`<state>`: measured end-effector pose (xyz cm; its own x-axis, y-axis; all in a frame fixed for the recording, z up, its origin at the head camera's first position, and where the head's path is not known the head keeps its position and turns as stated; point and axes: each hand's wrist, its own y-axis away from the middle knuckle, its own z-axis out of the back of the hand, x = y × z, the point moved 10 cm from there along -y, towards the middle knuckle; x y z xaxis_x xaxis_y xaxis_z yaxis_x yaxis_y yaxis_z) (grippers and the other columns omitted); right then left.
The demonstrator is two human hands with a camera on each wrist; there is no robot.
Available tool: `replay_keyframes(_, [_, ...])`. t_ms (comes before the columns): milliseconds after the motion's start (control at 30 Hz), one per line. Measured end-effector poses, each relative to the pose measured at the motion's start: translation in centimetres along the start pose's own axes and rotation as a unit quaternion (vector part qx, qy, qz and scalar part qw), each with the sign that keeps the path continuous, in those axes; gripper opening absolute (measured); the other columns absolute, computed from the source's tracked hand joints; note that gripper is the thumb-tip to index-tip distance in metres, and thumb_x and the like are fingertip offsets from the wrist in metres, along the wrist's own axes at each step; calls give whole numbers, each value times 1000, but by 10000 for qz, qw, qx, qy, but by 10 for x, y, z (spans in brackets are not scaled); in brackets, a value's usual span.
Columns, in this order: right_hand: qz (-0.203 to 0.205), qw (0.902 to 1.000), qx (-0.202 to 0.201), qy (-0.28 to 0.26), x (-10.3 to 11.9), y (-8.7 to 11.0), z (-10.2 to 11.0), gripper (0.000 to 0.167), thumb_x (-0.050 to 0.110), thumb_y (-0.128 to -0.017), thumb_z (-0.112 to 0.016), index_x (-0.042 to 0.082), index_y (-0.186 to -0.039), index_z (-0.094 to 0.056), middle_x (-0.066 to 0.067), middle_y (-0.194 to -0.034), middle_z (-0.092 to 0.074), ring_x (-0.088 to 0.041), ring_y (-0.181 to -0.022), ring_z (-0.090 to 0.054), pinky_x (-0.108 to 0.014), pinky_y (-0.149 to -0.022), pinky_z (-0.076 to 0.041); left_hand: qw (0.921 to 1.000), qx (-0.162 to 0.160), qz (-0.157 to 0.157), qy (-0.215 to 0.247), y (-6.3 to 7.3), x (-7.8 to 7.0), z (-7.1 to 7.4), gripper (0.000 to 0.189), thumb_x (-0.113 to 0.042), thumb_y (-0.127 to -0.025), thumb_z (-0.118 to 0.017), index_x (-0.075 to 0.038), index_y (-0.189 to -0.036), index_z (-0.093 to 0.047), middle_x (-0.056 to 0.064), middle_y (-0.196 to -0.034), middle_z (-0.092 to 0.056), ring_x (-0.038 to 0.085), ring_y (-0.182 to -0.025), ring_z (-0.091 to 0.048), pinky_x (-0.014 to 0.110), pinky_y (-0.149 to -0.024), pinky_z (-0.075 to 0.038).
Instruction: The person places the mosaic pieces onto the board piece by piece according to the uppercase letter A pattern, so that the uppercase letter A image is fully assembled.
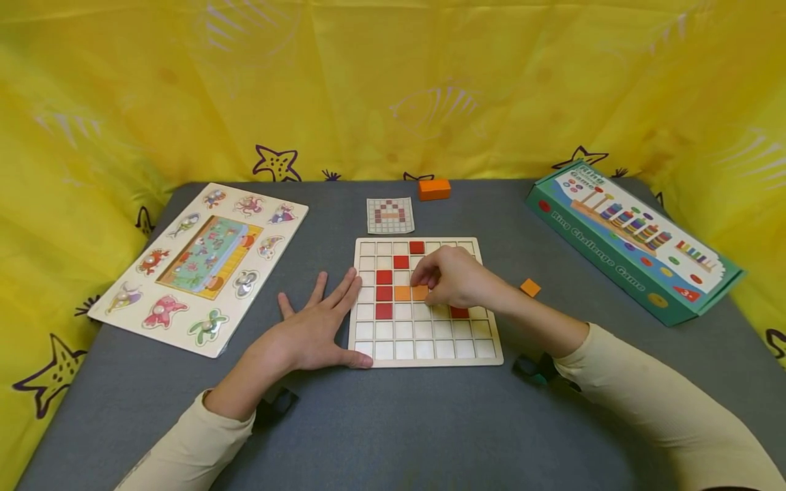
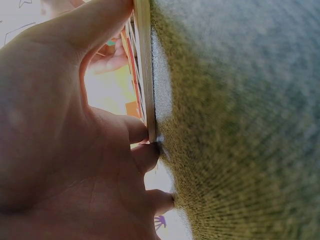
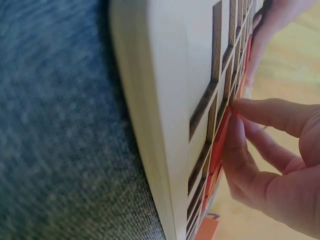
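Note:
A pale wooden grid board [image 1: 424, 350] lies flat, with several red tiles [image 1: 383, 293] set in its squares. Two orange tiles [image 1: 402, 293] show side by side in one row. My right hand [image 1: 457, 278] is over the middle of the board, thumb and forefinger pinching the right one of these orange tiles at its square; that hand covers the squares beneath it. With fingers spread, my left hand [image 1: 316, 331] rests along the board's left side, thumb at the lower left corner. In the left wrist view, fingertips [image 2: 162, 201] touch the cloth beside the board's edge.
A pattern card [image 1: 390, 215] and an orange block [image 1: 434, 189] lie behind the board. One loose orange tile [image 1: 530, 288] is right of it. An animal puzzle board [image 1: 153, 286] lies left, a green game box [image 1: 632, 239] right. Yellow cloth [image 1: 393, 82] surrounds the grey table.

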<state>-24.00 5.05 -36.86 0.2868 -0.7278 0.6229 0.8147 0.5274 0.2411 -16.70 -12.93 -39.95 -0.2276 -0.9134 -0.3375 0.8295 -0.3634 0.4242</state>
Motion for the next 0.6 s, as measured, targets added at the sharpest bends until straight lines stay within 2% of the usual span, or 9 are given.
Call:
replay_keyframes(233, [-64,10000,51,-45,-1,0,-1,27,0,-75,-84,13,-98,-81,-2,-88,-73,-17,-83,-62,-29,-77,-53,10000,-23,4,-25,0,0,0,133,-78,-74,-77,-25,-169,-1,-6,-177,9,45,-161,10,94,-99,8])
replay_keyframes(600, [91,9996,-34,-278,-1,5,6,26,1,-78,-84,11,-101,-81,-3,-93,-75,-17,-84,-64,-30,-77,-54,10000,-54,11,-31,0,0,1,134,-78,-73,-78,-25,-169,-1,-5,-177,8,45,-161,10,94,-99,7])
